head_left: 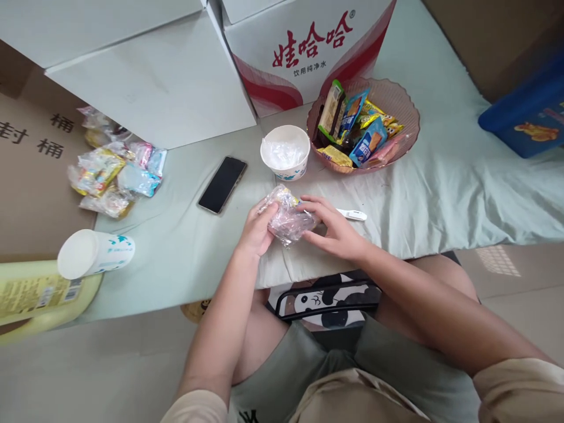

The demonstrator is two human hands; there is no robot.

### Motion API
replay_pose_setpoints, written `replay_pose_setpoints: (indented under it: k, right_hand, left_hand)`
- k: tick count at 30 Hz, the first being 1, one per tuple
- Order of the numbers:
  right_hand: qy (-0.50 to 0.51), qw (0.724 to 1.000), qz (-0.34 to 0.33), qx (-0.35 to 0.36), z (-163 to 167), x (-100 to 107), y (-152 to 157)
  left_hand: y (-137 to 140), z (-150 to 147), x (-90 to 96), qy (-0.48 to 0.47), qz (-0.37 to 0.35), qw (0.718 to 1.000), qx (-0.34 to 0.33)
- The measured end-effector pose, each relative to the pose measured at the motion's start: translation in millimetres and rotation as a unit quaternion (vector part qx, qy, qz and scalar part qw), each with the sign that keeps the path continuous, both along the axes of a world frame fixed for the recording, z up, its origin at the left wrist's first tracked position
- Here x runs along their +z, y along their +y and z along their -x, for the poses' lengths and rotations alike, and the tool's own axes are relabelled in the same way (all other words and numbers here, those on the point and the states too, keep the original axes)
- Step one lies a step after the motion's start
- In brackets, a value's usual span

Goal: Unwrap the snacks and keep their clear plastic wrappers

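Note:
My left hand [258, 229] is closed round one side of a bundle wrapped in clear plastic film [288, 220], its thumb pressing on top. Bits of yellow and blue show through the crinkled wrap, but what is inside I cannot make out. At the bundle's other side my right hand [332, 229] cups the film between its thumb and spread fingers. Just beyond stands a paper bowl [285, 154] with crumpled clear film in it. A slim white plastic tool [353, 215] lies partly hidden behind my right hand.
A pink scalloped bowl [408, 114] holds packaged snacks. A phone [222, 184] lies flat on the green cloth. Left are several film-wrapped snack bundles [117, 176], a tipped paper cup [97, 252] and a yellow jug [44, 294]. White cartons [154, 88] line the back; a blue box [524, 111] is right.

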State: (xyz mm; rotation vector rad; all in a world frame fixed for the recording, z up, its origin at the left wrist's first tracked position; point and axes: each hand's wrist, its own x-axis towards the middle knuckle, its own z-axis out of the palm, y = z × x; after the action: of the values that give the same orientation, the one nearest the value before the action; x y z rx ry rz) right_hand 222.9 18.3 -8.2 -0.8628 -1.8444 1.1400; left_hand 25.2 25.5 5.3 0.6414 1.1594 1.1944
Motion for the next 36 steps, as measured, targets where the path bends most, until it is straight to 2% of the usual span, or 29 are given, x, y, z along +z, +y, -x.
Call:
replay_pose_setpoints:
  k: [6,10,13,16,20,22,24,27,30,33,36]
  right_hand:
    - [-0.018,0.999,-0.027,-0.030,-1.4,1.8,0.5]
    - [-0.031,0.999,-0.022,-0.034,3.2,2.3,-1.1]
    - [-0.046,0.998,-0.020,-0.049,6.1,0.4,-2.2]
    - [-0.035,0.997,-0.015,-0.071,6.4,-1.0,-2.7]
    - [-0.028,0.999,-0.008,-0.017,3.2,2.1,-2.9]
    - [-0.034,0.999,-0.011,0.011,1.7,4.9,-2.7]
    - [-0.045,0.999,0.006,-0.005,0.9,6.6,-1.9]
    - [-0.055,0.992,0.071,-0.089,1.0,6.1,0.0]
    - [-0.013,0.983,0.129,-0.128,2.0,3.5,1.2]
    - [0.029,0.978,0.178,-0.107,2.6,3.8,0.2]
    - [-0.013,0.975,0.214,-0.062,2.1,8.2,-2.3]
  left_hand:
    - [-2.1,4.8,-7.8,0.079,-0.050,0.995,-0.041]
    - [-8.6,6.4,-11.0,0.168,-0.084,0.975,-0.118]
    - [-11.9,6.3,-7.5,0.188,-0.095,0.962,-0.175]
    - [-13.6,6.2,-2.1,0.191,-0.102,0.951,-0.221]
    - [-13.2,7.2,3.0,0.173,-0.082,0.942,-0.276]
    - [-13.1,7.9,4.4,0.133,-0.064,0.947,-0.286]
    - [-13.8,8.4,5.1,0.081,-0.048,0.952,-0.292]
    - [-16.1,8.7,4.3,0.067,-0.047,0.956,-0.282]
    - [-16.0,9.8,2.4,0.105,-0.059,0.971,-0.208]
    - [-11.4,11.8,2.3,0.081,-0.071,0.988,-0.107]
    - [-6.3,12.2,4.3,0.033,-0.075,0.995,-0.048]
